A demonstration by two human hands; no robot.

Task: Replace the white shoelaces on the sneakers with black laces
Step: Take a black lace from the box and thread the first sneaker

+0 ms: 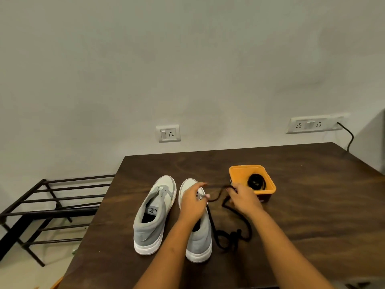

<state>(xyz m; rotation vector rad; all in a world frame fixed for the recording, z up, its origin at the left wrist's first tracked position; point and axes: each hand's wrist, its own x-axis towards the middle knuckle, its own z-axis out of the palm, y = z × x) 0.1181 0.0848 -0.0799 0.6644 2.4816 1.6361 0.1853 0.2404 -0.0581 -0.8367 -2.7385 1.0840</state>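
Black cord lace (235, 235) stretches between our hands just left of the square orange plastic tub (244, 167), and its slack lies looped on the dark wooden bench (312, 205). Our left hand (193, 202) and right hand (243, 198) each pinch it. Grey-and-white sneakers (150, 230) stand further left of the tub.

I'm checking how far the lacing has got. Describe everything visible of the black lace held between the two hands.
The black lace is a thin, dark cord, and blur hides its texture. One stretch runs between the left hand and the right hand, which both pinch it above the toe of the right-hand sneaker. The rest trails back beside that sneaker and lies in loose, tangled loops on the dark wooden table. Whether it passes through any eyelet cannot be told.
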